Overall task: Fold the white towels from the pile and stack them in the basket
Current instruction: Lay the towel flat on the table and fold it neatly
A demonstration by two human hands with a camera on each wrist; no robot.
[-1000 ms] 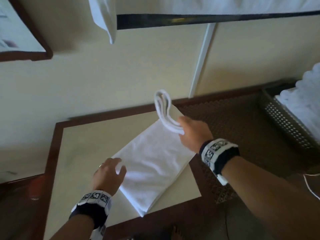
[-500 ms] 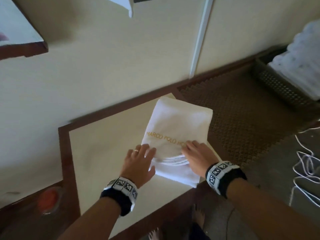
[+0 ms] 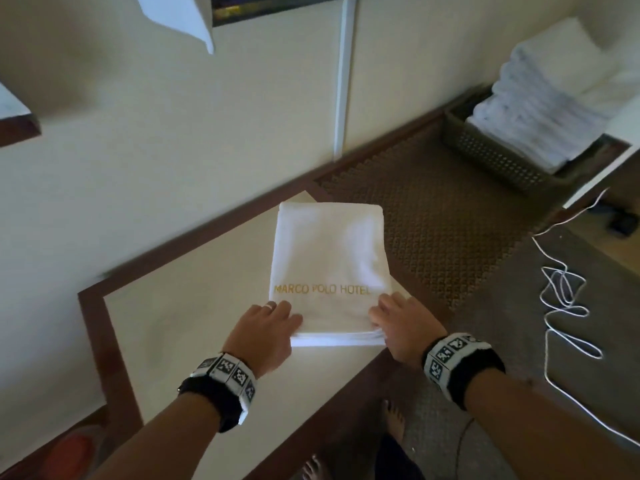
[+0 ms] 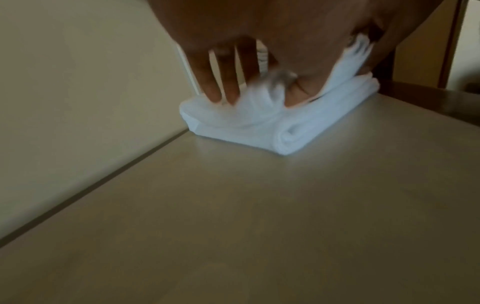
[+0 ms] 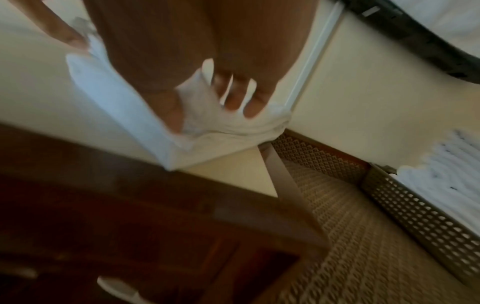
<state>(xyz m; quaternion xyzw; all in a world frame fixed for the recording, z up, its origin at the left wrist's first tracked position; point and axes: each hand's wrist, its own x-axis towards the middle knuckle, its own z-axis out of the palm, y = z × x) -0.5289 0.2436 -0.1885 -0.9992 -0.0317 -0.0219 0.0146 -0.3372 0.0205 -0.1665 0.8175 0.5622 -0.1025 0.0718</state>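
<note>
- Head view: the tabletop (image 3: 180,327), cream with a dark wooden border, stands against a pale wall, and the folded towel (image 3: 329,258) lies at its right near corner; every place below is told from that towel.
- The carpet (image 3: 450,216), brown and patterned, spreads to the right of the towel, beyond the tabletop's edge.
- The basket (image 3: 491,161), perforated and dark, sits on the carpet well apart from the towel, to its far right; a stack of folded white towels (image 3: 554,109) rises above its rim.
- The towel is a flat white rectangle with gold lettering reading MARCO POLO HOTEL across its near part; its layered edges face the person.
- A white cord (image 3: 561,296) lies looped on the floor well to the right of the towel.
- The left hand (image 3: 268,336) grips the towel's near left corner: in the left wrist view the fingers (image 4: 221,82) lie on top and the thumb presses into the folded side.
- The right hand (image 3: 403,327) grips the near right corner, with its fingers (image 5: 241,96) spread over the top layer and the thumb against the edge.
- A ring (image 3: 270,306) shows on one finger of the left hand, just beside the towel's left edge.
</note>
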